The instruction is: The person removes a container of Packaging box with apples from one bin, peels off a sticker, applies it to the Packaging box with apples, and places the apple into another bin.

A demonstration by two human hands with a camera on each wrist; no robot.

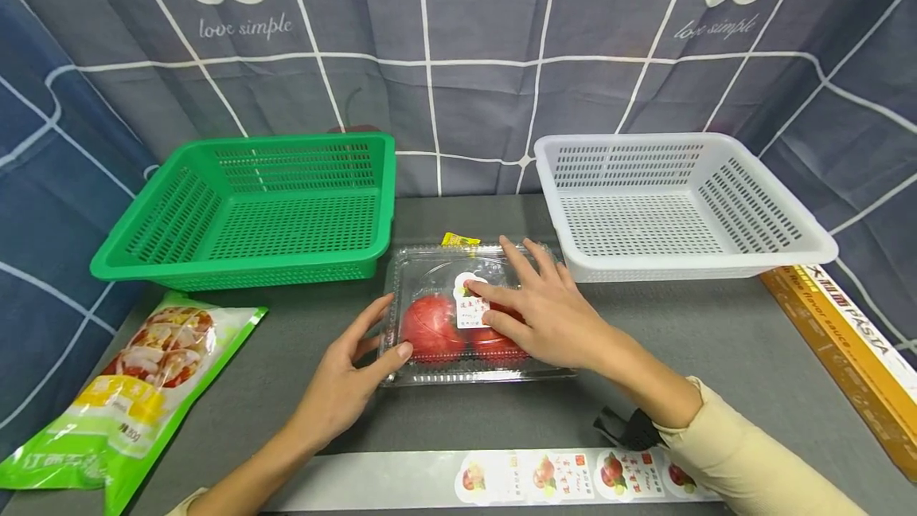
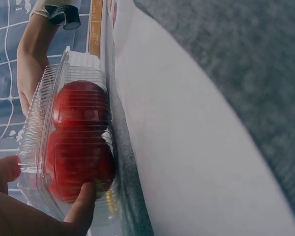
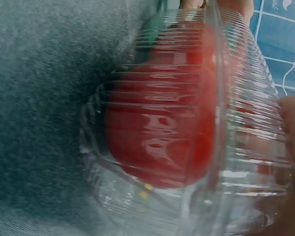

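A clear plastic clamshell box (image 1: 476, 373) with round red fruits (image 1: 432, 326) inside stands on the grey tabletop, its lid down. A white label with a fruit picture (image 1: 470, 310) lies on the lid. My left hand (image 1: 351, 377) grips the box's left end, thumb at the near corner and fingers along the side. Spread fingers of my right hand (image 1: 548, 313) rest on the lid, with fingertips touching the label. In the left wrist view two red fruits (image 2: 81, 152) show through the ribbed wall. One fruit (image 3: 162, 118) fills much of the right wrist view.
Behind stand a green basket (image 1: 243, 267) at left and a white basket (image 1: 688, 267) at right. A green food bag (image 1: 136, 388) lies left, an orange pasta box (image 1: 845, 357) right. A label strip (image 1: 380, 480) runs along the front. A small yellow packet (image 1: 460, 240) lies behind the box.
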